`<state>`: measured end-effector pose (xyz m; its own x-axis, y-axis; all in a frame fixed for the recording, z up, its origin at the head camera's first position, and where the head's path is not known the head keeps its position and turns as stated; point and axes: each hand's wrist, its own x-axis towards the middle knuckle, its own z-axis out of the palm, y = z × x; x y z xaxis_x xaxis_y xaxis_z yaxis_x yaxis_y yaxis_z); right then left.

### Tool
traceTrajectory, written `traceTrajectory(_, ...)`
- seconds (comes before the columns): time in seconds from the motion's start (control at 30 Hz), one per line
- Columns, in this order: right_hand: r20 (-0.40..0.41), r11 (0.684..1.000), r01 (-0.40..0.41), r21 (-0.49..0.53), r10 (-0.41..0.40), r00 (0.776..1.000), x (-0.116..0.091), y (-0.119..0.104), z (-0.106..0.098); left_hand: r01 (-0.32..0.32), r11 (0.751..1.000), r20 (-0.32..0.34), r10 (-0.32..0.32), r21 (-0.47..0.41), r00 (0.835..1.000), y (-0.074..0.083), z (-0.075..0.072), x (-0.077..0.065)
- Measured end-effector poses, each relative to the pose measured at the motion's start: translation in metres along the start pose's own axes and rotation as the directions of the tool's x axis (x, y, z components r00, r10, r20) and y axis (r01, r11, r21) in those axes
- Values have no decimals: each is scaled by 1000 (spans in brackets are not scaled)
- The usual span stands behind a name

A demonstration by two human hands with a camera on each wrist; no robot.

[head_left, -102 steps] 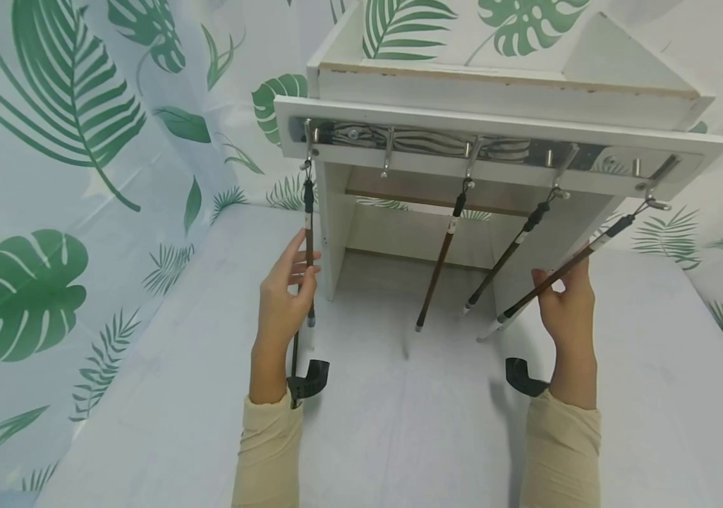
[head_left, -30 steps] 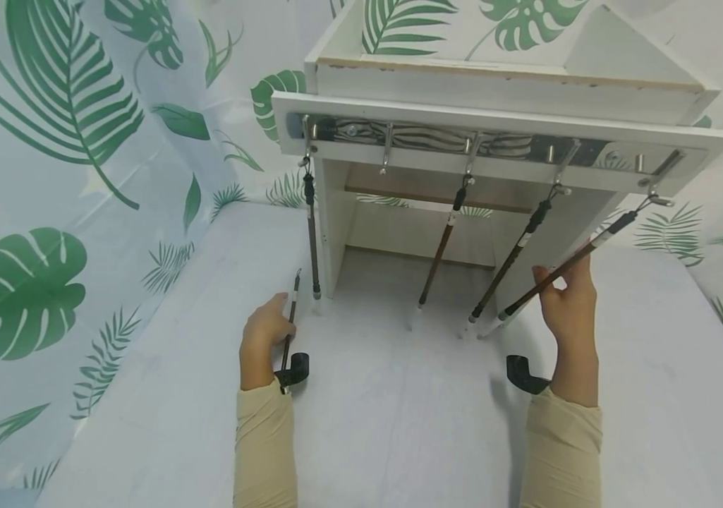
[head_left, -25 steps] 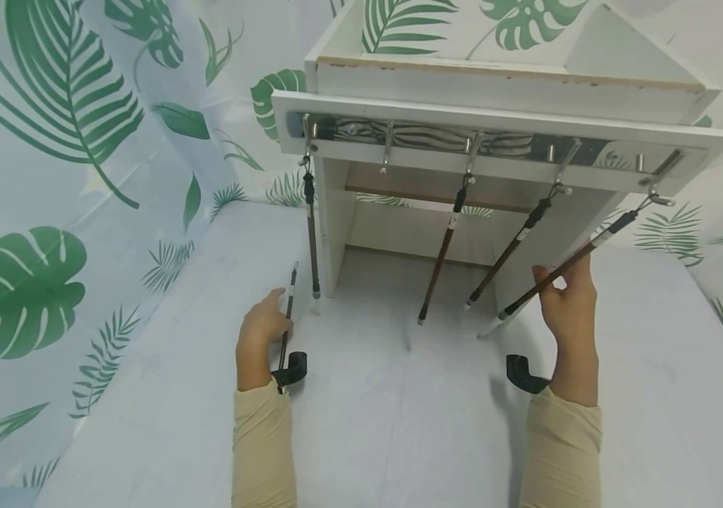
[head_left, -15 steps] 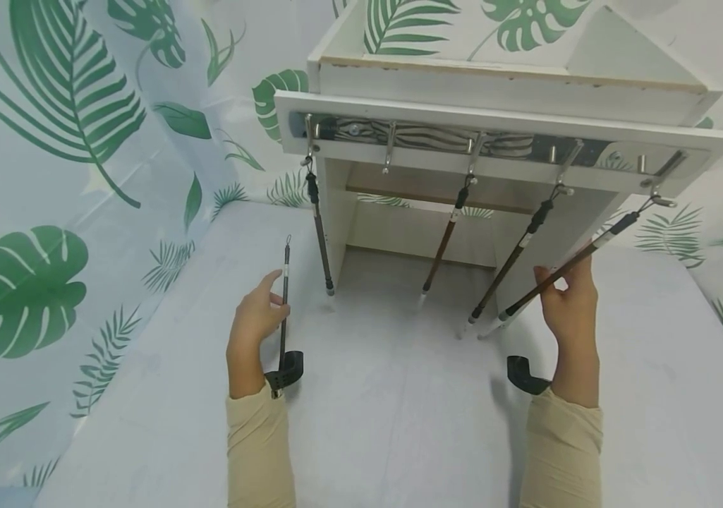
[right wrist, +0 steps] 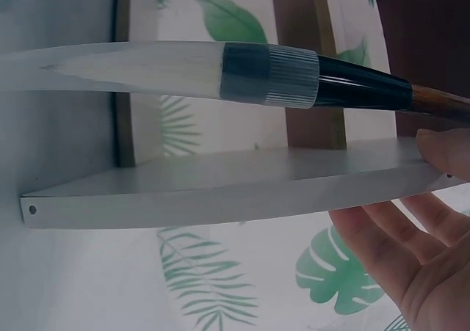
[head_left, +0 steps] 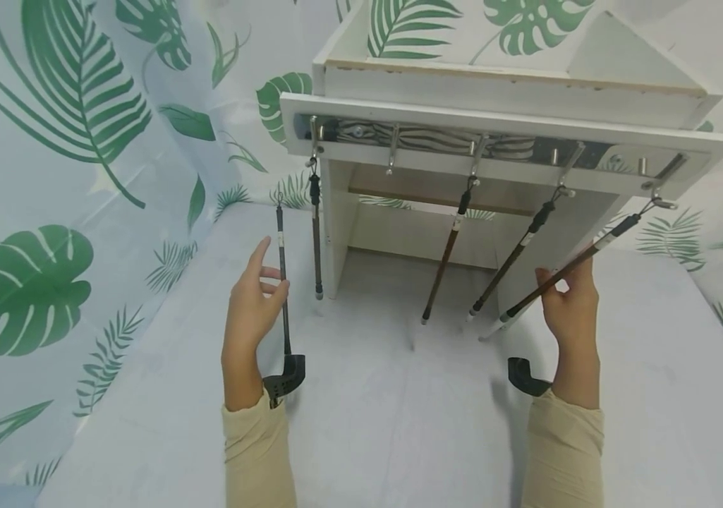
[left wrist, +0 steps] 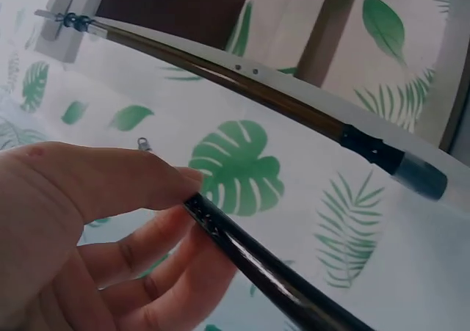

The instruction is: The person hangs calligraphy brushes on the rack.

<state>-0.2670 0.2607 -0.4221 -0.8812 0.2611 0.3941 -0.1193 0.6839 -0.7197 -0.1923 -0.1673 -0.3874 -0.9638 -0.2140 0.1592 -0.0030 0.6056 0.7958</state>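
Note:
My left hand (head_left: pixel 250 307) pinches the dark handle of a calligraphy brush (head_left: pixel 282 247) between thumb and fingers. The brush stands nearly upright, its cord loop at the top; its lower end is hidden behind the black wrist mount. Just right of it, a second calligraphy brush (head_left: pixel 317 240) hangs from the leftmost hook, its tip capped in the left wrist view. On the right, my right hand (head_left: pixel 569 303) grips the edge of the white side panel (right wrist: pixel 242 206), thumb on one face and fingers on the other. A brush with a clear tip cap (right wrist: pixel 294 74) hangs close by that hand.
A white cabinet frame (head_left: pixel 513 95) carries a front board with a metal hook rail (head_left: pixel 434 137). More brushes hang in the middle, including a brown one (head_left: pixel 446 264) and a darker one (head_left: pixel 513 264). Leaf-patterned cloth (head_left: pixel 113 282) covers the wall behind.
My left hand has left the leftmost hanging brush, gone down, and come back up, raising the held brush upright beside it. The hanging brushes sway slightly. My right hand stays put.

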Motion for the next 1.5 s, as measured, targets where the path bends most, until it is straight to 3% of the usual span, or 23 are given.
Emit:
traceTrajectory(0.17,3,1000,-1,-5,1,1000,-1,1,1,-76,996,-85,72,-44,994,9,-5,-7)
traceTrajectory(0.27,-7,1000,1,-11,-1,1000,-3,-5,1,-159,985,-153,146,-75,977,14,-6,-11)
traceTrajectory(0.37,3,1000,12,2,-12,1000,-8,-20,-4,-276,957,-236,248,-91,939,19,-3,-14)
traceTrajectory(0.47,18,1000,13,11,-13,1000,-14,-37,-10,-396,914,-300,357,-81,885,26,2,-17)
traceTrajectory(0.53,11,1000,-2,1,2,1000,-15,-39,-9,-461,885,-318,420,-65,850,31,7,-18)
traceTrajectory(0.63,12,1000,-6,0,6,1000,-16,-38,-9,-526,849,-313,489,-41,814,38,14,-19)
traceTrajectory(0.73,21,1000,-1,-7,1,1000,-13,-29,-6,-560,827,-304,524,-39,796,43,21,-20)
traceTrajectory(0.97,28,1000,15,11,-15,999,-11,-34,-8,-609,791,-332,561,-54,758,54,32,-22)
traceTrajectory(1.03,-1,1000,3,-2,-3,1000,-10,-32,-7,-622,781,-332,571,-63,751,57,34,-22)
traceTrajectory(1.5,5,1000,-2,19,2,1000,-13,-37,-11,-708,705,-302,666,-43,682,67,41,-24)
